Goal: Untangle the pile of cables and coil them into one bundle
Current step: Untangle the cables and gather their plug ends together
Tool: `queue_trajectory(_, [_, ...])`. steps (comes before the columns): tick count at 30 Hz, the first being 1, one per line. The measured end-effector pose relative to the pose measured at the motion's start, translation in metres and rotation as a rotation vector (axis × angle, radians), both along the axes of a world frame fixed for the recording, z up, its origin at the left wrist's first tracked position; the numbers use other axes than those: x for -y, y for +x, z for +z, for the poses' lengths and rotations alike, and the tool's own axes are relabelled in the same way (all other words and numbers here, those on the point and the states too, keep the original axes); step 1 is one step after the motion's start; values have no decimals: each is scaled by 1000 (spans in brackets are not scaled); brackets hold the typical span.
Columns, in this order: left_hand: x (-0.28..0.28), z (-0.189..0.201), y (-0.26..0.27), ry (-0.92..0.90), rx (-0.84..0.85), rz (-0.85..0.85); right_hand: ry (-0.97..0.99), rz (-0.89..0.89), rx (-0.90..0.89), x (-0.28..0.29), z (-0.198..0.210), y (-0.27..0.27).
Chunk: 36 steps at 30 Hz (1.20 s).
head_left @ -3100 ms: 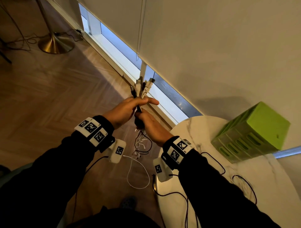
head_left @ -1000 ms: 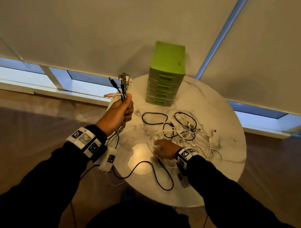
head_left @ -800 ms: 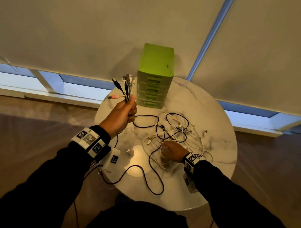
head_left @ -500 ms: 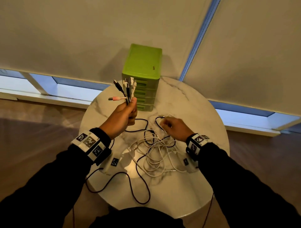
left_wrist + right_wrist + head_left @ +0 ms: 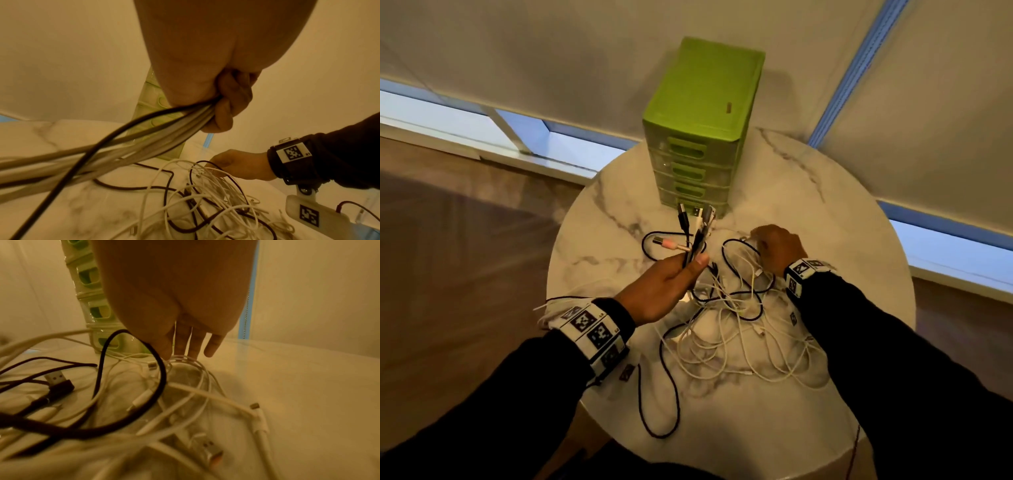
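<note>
My left hand grips a bunch of cable ends over the table; black, white and pink plugs fan out above the fist. In the left wrist view the left hand is curled round several grey and black cords that trail down to the left. A tangle of white and black cables lies on the marble table. My right hand reaches to the pile's far side. In the right wrist view its straight fingers touch thin white cable loops, with a black loop just left of the thumb.
A green drawer unit stands at the table's back edge, close behind the plugs. A black cable loop runs toward the table's near edge. Beyond the table are roller blinds; a wooden floor lies left.
My right hand let go of the bunch, went down into the pile, then moved from its near side to its far side. My left hand lowered the bunch over the table.
</note>
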<state>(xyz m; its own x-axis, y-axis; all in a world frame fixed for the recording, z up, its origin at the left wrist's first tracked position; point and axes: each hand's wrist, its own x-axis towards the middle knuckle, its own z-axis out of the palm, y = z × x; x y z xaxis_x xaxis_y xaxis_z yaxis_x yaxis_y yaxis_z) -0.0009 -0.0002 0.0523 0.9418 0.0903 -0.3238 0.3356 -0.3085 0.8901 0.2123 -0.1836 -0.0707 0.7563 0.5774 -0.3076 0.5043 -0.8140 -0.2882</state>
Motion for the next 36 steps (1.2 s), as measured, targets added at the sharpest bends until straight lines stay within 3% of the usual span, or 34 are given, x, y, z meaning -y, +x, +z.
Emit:
queue_trajectory(4, [9, -4, 1, -48, -7, 33, 85, -7, 28, 5, 8, 2])
queue_trajectory(6, [10, -6, 2, -47, -12, 49, 325, -63, -122, 7, 16, 4])
queue_trajectory(8, [10, -11, 5, -32, -16, 58, 431, -153, -316, 8, 28, 8])
queue_trajectory(11, [8, -18, 7, -45, -15, 79, 307, -150, -381, 10, 30, 14])
queue_trajectory(19, [11, -17, 3, -42, 1, 107, -207, 71, -208, 1, -5, 16])
queue_trajectory(22, [11, -13, 2, -30, 9, 118, -285, 127, -91, 0, -5, 14])
queue_trajectory(24, [10, -12, 0, -40, 22, 131, -133, 89, -63, 3, 2, 17])
queue_trajectory(29, [5, -8, 5, -59, 92, 193, 561, -209, -161, 1, 63, 23])
queue_trajectory(32, [5, 3, 17, -142, 135, 277, 757, -229, -220, -7, 108, 7])
queue_trajectory(36, [13, 23, 35, -204, 195, 335, 845, -170, -367, -12, 143, -37])
